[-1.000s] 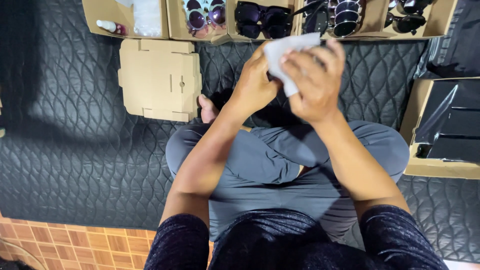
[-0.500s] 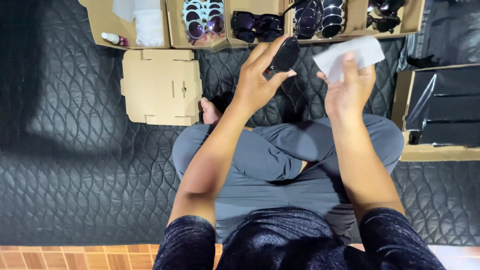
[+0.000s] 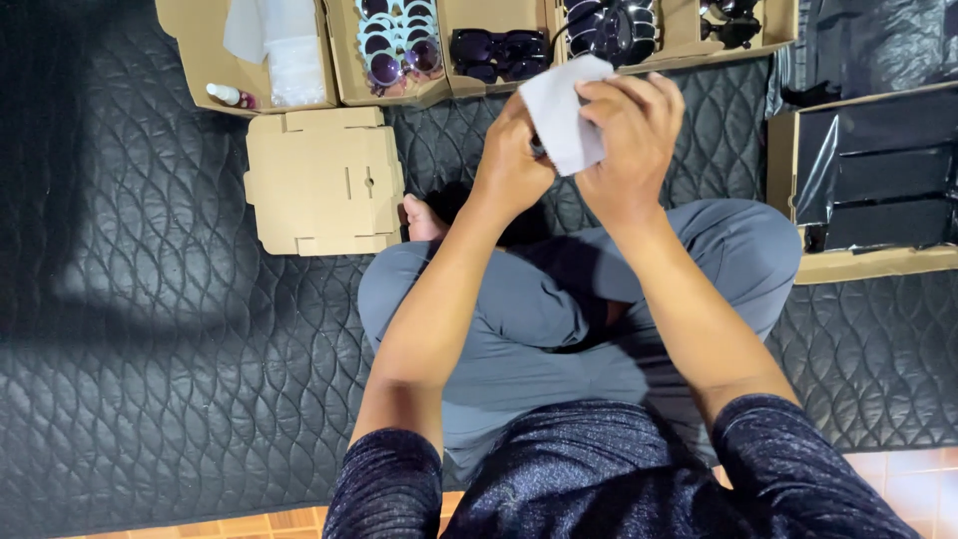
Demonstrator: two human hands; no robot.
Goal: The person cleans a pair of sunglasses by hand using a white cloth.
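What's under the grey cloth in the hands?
Only a dark sliver shows under the grey cloth, between the left hand and right hand. The cloth and fingers cover the rest, so it cannot be identified.

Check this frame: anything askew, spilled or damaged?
Nothing stands out. Both hands, left and right, hold a grey cloth around a small dark item, mostly hidden. Sunglasses sit in rows in their boxes, and the flat carton lies square on the quilted mat.
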